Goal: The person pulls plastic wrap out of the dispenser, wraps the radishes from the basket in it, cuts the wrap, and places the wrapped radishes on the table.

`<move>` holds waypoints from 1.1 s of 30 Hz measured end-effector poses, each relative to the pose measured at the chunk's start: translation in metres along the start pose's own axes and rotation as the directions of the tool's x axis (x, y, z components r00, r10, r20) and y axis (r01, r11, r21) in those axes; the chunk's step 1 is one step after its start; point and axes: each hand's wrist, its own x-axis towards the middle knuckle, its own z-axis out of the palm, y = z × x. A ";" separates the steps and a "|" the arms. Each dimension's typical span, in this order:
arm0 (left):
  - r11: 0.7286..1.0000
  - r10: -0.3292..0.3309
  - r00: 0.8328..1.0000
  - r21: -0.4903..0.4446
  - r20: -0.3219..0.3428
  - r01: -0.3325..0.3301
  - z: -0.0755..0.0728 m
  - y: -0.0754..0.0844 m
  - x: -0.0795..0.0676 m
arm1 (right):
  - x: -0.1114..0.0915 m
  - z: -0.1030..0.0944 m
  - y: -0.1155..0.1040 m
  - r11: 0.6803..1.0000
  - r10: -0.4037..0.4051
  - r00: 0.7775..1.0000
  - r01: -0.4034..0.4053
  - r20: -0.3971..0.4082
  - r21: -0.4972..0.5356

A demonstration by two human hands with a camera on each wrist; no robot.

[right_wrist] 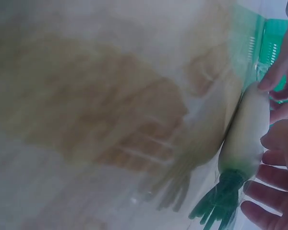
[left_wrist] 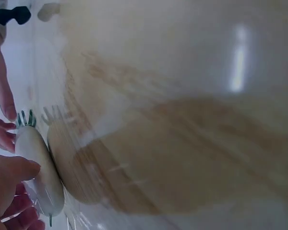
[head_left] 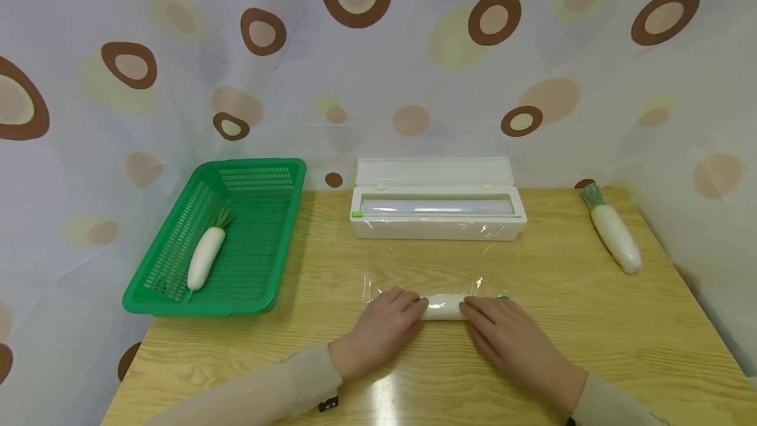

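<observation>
A white radish (head_left: 445,307) with green leaf stubs lies crosswise on the table near its front, with clear plastic film (head_left: 378,284) around it and behind it. My left hand (head_left: 384,324) grips its left, root end; the left wrist view shows the thumb (left_wrist: 26,168) on one side and fingertips past the other. Around the leafy end is my right hand (head_left: 511,340), its fingers bent over the radish. In the right wrist view the green leaves (right_wrist: 221,201) stick out beyond these fingers.
Behind the hands stands a white film dispenser (head_left: 437,227), lid up, with a roll (head_left: 437,206) inside. At left is a green basket (head_left: 284,242) holding another radish (head_left: 206,258). A film-wrapped radish (head_left: 615,236) lies at the right. A patterned curtain (head_left: 414,71) backs the table (head_left: 591,321).
</observation>
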 end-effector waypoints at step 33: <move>0.945 -0.193 0.947 -0.212 0.256 0.250 0.010 -0.029 0.027 | 0.028 0.008 0.030 0.980 0.169 0.970 -0.184 0.176 0.070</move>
